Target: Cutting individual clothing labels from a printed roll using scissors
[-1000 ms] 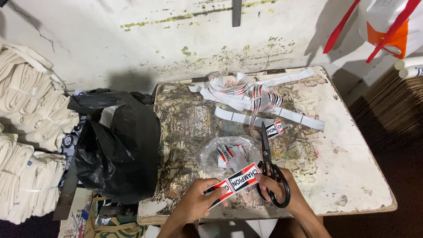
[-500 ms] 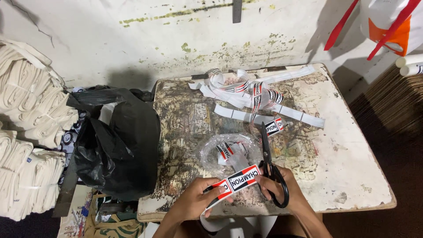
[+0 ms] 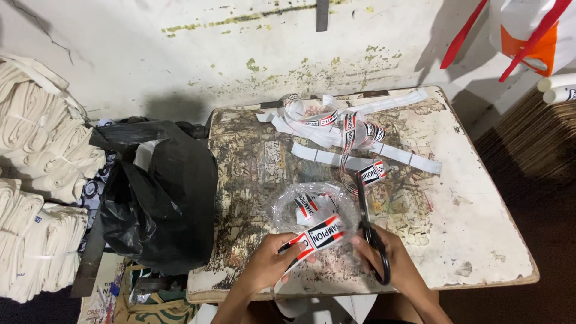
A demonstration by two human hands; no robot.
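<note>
- Scissors (image 3: 371,231) sit gripped in right hand (image 3: 393,264), blades open beside the label.
- Left hand (image 3: 270,264) pinches label strip (image 3: 317,235), holding it taut over the table (image 3: 480,240).

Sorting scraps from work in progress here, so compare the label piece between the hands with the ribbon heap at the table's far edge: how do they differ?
The label piece is one short flat length, gripped by the left hand beside the scissors in the right hand; the ribbon heap is long, looped, tangled and untouched. The piece is near the table's front edge, the heap at the back. Both are white with red-and-black print.
</note>
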